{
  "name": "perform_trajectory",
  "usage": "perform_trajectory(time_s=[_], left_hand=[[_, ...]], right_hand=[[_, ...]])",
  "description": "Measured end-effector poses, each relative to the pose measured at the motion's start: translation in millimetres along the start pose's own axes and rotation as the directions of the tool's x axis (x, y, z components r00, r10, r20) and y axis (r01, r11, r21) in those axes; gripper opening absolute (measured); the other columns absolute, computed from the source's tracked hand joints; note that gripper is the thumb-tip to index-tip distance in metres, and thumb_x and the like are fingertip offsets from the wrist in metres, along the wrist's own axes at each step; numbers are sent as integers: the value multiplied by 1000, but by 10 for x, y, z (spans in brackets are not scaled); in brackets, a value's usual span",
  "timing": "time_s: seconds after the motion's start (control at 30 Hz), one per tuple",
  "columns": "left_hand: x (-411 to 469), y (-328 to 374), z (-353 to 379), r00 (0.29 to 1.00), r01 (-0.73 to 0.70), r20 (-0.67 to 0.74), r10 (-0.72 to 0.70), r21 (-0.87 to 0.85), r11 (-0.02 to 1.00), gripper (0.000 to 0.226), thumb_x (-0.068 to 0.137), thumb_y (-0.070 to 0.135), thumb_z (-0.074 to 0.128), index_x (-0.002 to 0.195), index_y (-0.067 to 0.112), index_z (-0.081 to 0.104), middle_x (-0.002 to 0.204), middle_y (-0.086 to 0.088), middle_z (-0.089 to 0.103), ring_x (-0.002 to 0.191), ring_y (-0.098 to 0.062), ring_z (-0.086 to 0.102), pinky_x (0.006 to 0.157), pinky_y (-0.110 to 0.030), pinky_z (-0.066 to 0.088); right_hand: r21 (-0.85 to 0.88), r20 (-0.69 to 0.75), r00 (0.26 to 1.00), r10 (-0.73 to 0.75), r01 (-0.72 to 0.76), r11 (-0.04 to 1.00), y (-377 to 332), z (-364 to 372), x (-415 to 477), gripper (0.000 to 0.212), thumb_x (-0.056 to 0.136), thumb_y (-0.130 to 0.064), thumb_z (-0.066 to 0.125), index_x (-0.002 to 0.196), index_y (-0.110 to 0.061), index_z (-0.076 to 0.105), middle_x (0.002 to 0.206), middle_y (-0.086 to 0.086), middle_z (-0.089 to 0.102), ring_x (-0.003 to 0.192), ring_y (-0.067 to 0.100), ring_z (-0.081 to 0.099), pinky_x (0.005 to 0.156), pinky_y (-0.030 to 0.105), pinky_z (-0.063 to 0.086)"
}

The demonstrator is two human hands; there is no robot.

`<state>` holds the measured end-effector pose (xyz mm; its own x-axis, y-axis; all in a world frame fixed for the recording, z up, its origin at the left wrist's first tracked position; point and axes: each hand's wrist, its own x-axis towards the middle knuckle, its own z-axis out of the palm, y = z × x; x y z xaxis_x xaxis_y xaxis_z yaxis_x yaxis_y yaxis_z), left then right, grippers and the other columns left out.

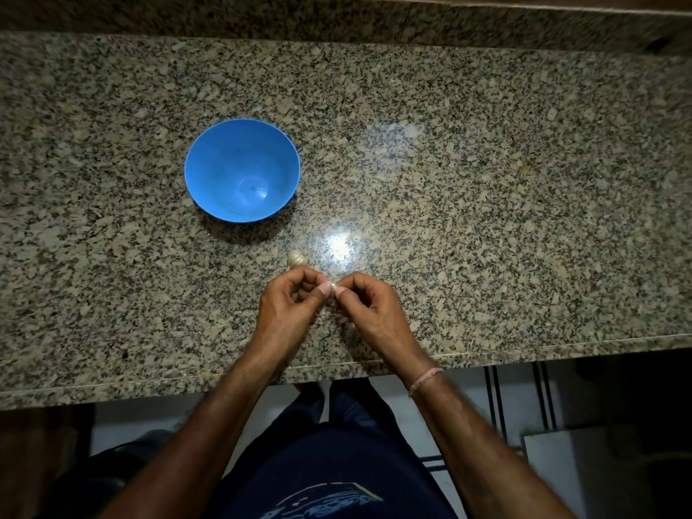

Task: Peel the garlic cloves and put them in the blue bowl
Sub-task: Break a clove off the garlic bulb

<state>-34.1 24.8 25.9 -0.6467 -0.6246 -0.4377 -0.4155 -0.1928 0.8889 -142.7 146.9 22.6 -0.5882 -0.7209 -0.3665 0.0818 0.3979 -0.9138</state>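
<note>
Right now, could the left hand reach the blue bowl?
Probably yes. Only bare counter lies between the left hand and the blue bowl; the garlic bulb sits a little to the side. But that hand is busy, pinching a clove together with the right hand.

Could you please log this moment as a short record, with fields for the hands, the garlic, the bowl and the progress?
surface: granite counter
left: left hand pinches a garlic clove at its fingertips
right: right hand pinches the same clove from the other side
other garlic: garlic piece lies on the counter just beyond the left hand
bowl: blue bowl upright, beyond the hands and to their left, no clove visible inside
progress: peeling under way
</note>
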Motion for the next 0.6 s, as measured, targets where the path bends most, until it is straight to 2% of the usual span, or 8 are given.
perform_trajectory(time_s=[0.13,0.23,0.27,0.33,0.4,0.47,0.53,0.6], left_hand=[[9,-59,22,1000,12,1,-12,21,1000,3,95,20,74,93,18,73,84,-1,74,82,-16,71,73,-25,56],[-31,-57,58,1000,5,-20,-5,-26,1000,3,96,17,74,99,17,74,90,-7,77,90,-25,75,79,-32,61],[-36,-49,63,999,24,-26,-26,-67,997,5,96,14,73,101,14,74,92,-9,77,90,-25,75,79,-31,61],[-34,-29,63,994,103,-7,-106,-200,974,7,97,10,72,103,8,74,95,-13,78,91,-23,75,80,-28,59],[-27,-33,53,987,160,36,-156,-293,943,8,98,11,70,103,6,74,99,-17,77,91,-24,73,81,-32,57],[-43,-25,59,989,147,13,-149,-261,954,8,99,11,69,103,6,74,96,-16,78,87,-20,73,78,-29,57],[-69,-1,83,993,93,-59,-104,-161,983,6,100,11,68,100,8,74,90,-9,78,82,-15,73,73,-21,57],[-81,20,109,992,45,-120,-49,-34,998,6,99,13,69,96,14,74,85,-3,77,77,-7,71,68,-15,54]], right_hand=[[-301,-18,985,-171,157,941,-8,-28,31,22,100,-23,64,78,-19,63,65,-7,57,58,2,45,54,21,38],[-306,-41,987,-156,136,942,-27,-14,52,26,99,-24,65,74,-23,60,62,-10,54,56,1,44,53,17,36],[-224,-46,994,-102,89,970,-21,-10,57,25,99,-25,66,75,-22,63,64,-7,58,59,1,48,54,23,41],[-53,-28,1000,-12,11,999,-15,-13,49,23,99,-30,66,82,-16,70,75,6,68,68,16,59,63,44,53],[-7,-1,1000,-11,11,1000,-5,-30,28,23,101,-31,65,87,-14,73,81,11,71,75,30,65,69,50,56],[-95,16,998,-62,63,993,6,-42,24,21,103,-30,64,89,-16,73,78,7,69,70,26,62,65,43,54],[-211,26,991,-130,133,968,9,-49,27,19,104,-27,63,89,-17,71,70,0,63,61,9,53,56,34,45],[-327,26,978,-206,203,923,-1,-40,29,19,105,-23,61,88,-16,67,68,-8,56,59,3,47,54,22,38]])
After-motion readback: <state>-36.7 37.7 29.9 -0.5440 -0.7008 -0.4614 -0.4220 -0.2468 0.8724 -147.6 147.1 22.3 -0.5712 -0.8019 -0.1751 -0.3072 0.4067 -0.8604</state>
